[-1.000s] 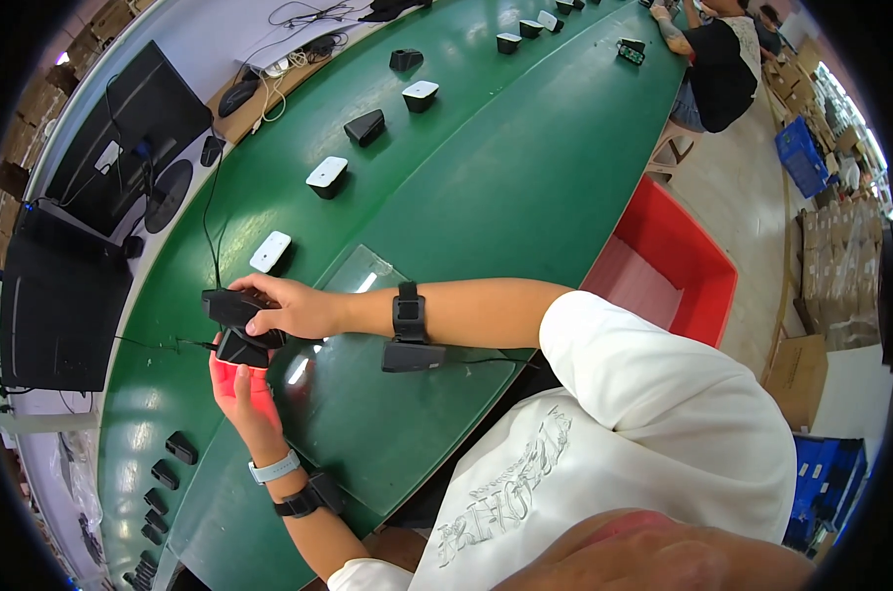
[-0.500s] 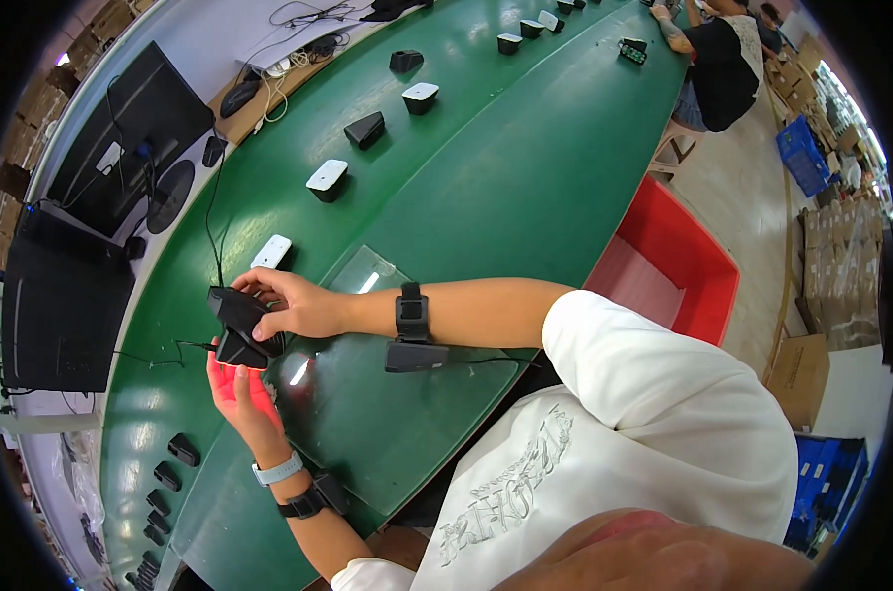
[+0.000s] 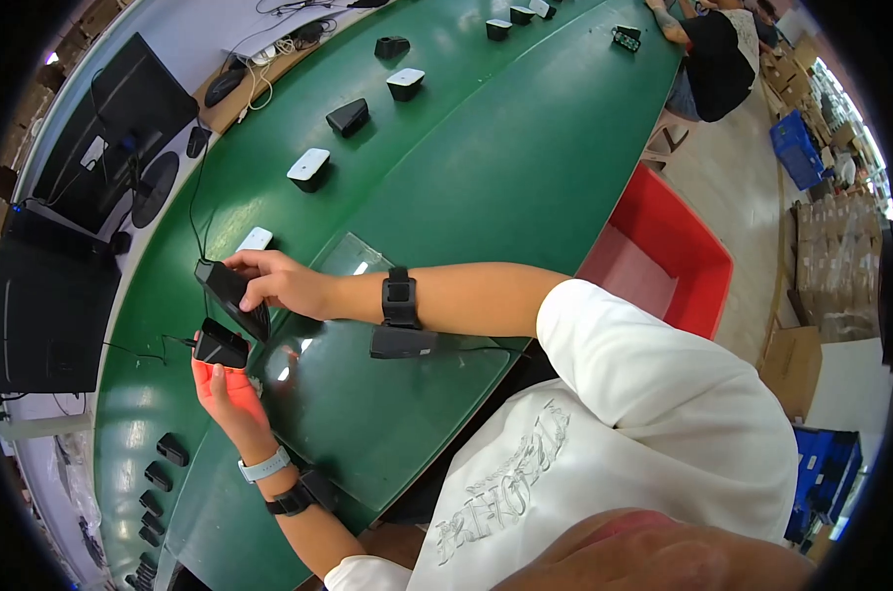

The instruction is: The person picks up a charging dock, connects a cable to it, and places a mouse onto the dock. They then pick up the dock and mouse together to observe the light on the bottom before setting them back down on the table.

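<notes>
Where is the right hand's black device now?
Left of centre in the head view, the black device is in the right hand, pictured just above the black box in the left hand.

Open passage: green tabletop point(image 3: 525, 167) beyond your right forearm point(image 3: 476, 293). Obstacles: white-topped block point(image 3: 256, 239) just past your right hand point(image 3: 294, 287); thin cable point(image 3: 193, 197) farther left; black monitor point(image 3: 57, 305) at far left.

Ornate grey lettering point(image 3: 503, 490), not clearly legible, marks the white shirt point(image 3: 663, 394).
</notes>
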`<action>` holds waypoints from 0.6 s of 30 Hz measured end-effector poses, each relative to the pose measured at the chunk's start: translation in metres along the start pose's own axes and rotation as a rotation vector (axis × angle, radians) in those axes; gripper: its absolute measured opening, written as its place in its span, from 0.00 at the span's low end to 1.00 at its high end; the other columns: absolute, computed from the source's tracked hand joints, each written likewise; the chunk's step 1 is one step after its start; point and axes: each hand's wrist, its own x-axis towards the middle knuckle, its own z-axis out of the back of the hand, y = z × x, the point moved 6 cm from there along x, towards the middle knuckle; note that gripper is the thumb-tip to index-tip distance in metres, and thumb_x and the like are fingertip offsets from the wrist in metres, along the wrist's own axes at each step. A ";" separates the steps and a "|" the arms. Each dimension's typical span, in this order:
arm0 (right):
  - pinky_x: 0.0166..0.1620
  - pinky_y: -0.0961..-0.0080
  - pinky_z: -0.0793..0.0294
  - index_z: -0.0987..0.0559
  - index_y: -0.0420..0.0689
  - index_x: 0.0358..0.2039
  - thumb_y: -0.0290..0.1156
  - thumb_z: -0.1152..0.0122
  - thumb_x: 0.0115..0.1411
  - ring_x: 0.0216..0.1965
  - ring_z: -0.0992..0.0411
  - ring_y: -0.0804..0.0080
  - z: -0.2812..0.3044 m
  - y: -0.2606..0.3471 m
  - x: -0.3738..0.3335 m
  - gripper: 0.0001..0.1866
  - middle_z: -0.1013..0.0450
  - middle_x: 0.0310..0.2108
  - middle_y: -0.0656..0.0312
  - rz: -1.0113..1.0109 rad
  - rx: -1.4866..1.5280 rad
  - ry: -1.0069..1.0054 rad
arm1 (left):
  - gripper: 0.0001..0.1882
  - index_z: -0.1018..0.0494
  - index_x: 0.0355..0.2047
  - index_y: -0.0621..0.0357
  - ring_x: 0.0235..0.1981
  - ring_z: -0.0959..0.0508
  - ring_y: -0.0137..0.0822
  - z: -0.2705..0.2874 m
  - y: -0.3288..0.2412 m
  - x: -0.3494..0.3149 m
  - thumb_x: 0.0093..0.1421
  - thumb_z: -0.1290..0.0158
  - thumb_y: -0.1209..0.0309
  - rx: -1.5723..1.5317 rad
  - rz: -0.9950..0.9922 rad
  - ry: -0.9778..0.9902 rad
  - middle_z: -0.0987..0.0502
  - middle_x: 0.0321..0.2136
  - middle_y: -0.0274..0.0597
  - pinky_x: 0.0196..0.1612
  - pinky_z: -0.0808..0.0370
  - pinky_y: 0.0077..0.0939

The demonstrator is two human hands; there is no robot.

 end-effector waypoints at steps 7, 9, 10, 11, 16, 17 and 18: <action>0.58 0.72 0.28 0.30 0.37 0.60 0.20 0.45 0.54 0.53 0.28 0.70 0.004 0.003 0.001 0.30 0.28 0.52 0.58 0.004 0.068 -0.006 | 0.30 0.43 0.68 0.72 0.60 0.26 0.43 0.002 0.001 0.002 0.69 0.52 0.74 -0.061 -0.024 0.013 0.30 0.61 0.53 0.65 0.29 0.40; 0.58 0.72 0.28 0.30 0.37 0.60 0.19 0.45 0.54 0.54 0.28 0.70 0.000 0.003 -0.001 0.30 0.28 0.52 0.58 -0.012 0.075 -0.003 | 0.30 0.43 0.68 0.72 0.61 0.26 0.43 -0.003 0.001 0.003 0.69 0.52 0.74 -0.062 -0.016 0.023 0.30 0.61 0.53 0.65 0.29 0.40; 0.59 0.73 0.28 0.30 0.36 0.60 0.19 0.44 0.53 0.54 0.28 0.69 -0.002 0.003 -0.002 0.31 0.28 0.52 0.58 -0.024 0.086 0.001 | 0.30 0.43 0.68 0.72 0.61 0.26 0.43 -0.001 0.000 0.002 0.69 0.52 0.74 -0.056 -0.014 0.019 0.30 0.61 0.53 0.65 0.29 0.40; 0.59 0.73 0.28 0.30 0.36 0.60 0.19 0.44 0.53 0.54 0.28 0.69 0.000 -0.002 -0.001 0.31 0.28 0.52 0.58 -0.028 0.095 0.004 | 0.27 0.41 0.66 0.71 0.60 0.25 0.43 0.002 -0.003 0.001 0.69 0.52 0.73 -0.039 -0.030 0.020 0.29 0.60 0.52 0.65 0.28 0.42; 0.57 0.73 0.26 0.25 0.36 0.58 0.23 0.43 0.48 0.53 0.26 0.68 0.020 -0.019 0.011 0.32 0.24 0.50 0.56 0.018 -0.042 -0.051 | 0.27 0.33 0.63 0.69 0.56 0.23 0.41 -0.001 -0.009 -0.003 0.64 0.48 0.74 0.068 0.070 -0.132 0.25 0.55 0.50 0.58 0.25 0.35; 0.56 0.70 0.25 0.25 0.35 0.57 0.25 0.43 0.49 0.49 0.24 0.67 0.013 -0.009 0.009 0.31 0.23 0.49 0.56 0.024 -0.094 -0.042 | 0.26 0.32 0.63 0.66 0.51 0.22 0.38 0.002 -0.008 -0.004 0.64 0.47 0.74 0.077 0.058 -0.158 0.24 0.52 0.47 0.55 0.24 0.32; 0.56 0.68 0.24 0.26 0.35 0.58 0.26 0.45 0.51 0.48 0.24 0.66 0.010 0.001 0.003 0.30 0.23 0.49 0.56 0.028 -0.119 -0.044 | 0.27 0.32 0.63 0.65 0.48 0.23 0.35 -0.012 -0.023 -0.007 0.63 0.45 0.77 0.408 -0.145 -0.052 0.24 0.50 0.44 0.52 0.24 0.28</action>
